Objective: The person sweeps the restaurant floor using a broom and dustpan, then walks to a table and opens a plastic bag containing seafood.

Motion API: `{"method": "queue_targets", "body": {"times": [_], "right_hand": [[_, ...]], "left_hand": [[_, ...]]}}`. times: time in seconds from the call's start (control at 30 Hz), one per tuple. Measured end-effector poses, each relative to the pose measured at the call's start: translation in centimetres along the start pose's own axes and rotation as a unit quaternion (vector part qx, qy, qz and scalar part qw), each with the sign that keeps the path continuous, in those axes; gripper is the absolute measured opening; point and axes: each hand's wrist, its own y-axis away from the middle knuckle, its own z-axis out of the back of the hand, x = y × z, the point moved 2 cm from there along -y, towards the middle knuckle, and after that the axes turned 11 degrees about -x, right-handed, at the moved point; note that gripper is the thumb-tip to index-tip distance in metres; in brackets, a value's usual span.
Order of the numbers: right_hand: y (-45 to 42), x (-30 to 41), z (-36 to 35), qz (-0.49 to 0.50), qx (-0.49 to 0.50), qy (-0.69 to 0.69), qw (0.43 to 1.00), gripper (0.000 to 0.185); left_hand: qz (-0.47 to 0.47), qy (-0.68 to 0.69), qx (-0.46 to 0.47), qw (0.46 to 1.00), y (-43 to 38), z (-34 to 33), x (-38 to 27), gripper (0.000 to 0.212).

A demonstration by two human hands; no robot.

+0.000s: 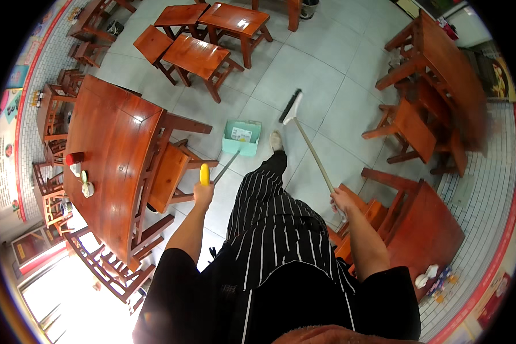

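Observation:
My left hand (204, 195) is closed around the handle of a long-handled dustpan, near its yellow grip end (204, 174). The light green dustpan (242, 148) is low at the floor ahead of me, with a label bearing writing in it. My right hand (343, 201) grips the pale pole of a broom (313, 150). The broom's white head with black bristles (293, 107) lies ahead and to the right of the dustpan, apart from it. One shoe (276, 141) shows between the two tools, below my striped apron.
A long wooden table (112, 159) with jars on it stands at left, a wooden stool (168, 176) beside it. Several stools (196, 56) cluster ahead. More tables (451, 64) and stools stand at right, one table (425, 228) close by my right arm. Grey floor tiles (301, 69) run between them.

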Motion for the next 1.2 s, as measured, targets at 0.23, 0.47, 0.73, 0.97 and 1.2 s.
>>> {"method": "queue_targets", "body": {"times": [0.23,0.47,0.73,0.97,1.2], "right_hand": [[-5.5,7.6,5.3,0.144,-0.108,0.302,0.936,0.037],[-12.3,23.3,9.6,0.224,-0.106,0.335,0.909,0.034],[-26.9,41.7,7.2,0.338,-0.055,0.296,0.892,0.036],[-39.4,51.5,3.8,0.26,0.014,0.254,0.931,0.036],[-45.7,56.1,-0.5,0.11,0.117,0.179,0.971,0.026]], "left_hand": [[0.001,-0.033,-0.021,0.999,-7.0,-8.0,-13.0,0.023],[0.061,-0.097,-0.014,0.993,-12.3,-11.9,-25.0,0.034],[0.091,-0.128,-0.015,0.987,-14.9,-15.5,-34.7,0.033],[0.146,-0.196,-0.026,0.969,-16.3,-16.1,-38.9,0.03],[0.169,-0.156,-0.048,0.972,-17.0,-17.2,-39.4,0.02]]}}
